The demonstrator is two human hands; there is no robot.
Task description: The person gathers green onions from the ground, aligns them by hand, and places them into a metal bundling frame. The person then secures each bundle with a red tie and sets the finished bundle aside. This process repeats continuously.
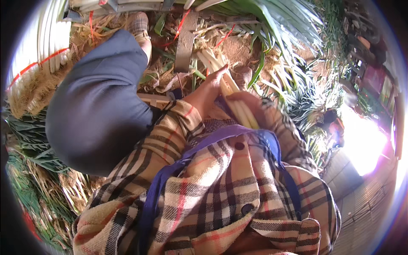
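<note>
Several white leek or green onion stalks [234, 92] lie slanting in front of my chest, held by both hands. My left hand [212, 87] closes on their left side, its fingertips reaching the upper part of the stalks. From the right, my right hand [248, 102] wraps around the stalks lower down, close to my shirt. The lower ends of the stalks are hidden behind the shirt and a purple strap [220, 135]. A flat metal bar [185, 47] juts down just left of the stalks' upper ends.
Tied stalks with roots [32, 86] stand at the left. Long green leaves [287, 25] hang over the top right, above loose leafy stalks [283, 76]. Red ties [183, 24] and scraps cover the soil [237, 51]. My bent knee [95, 105] fills the left.
</note>
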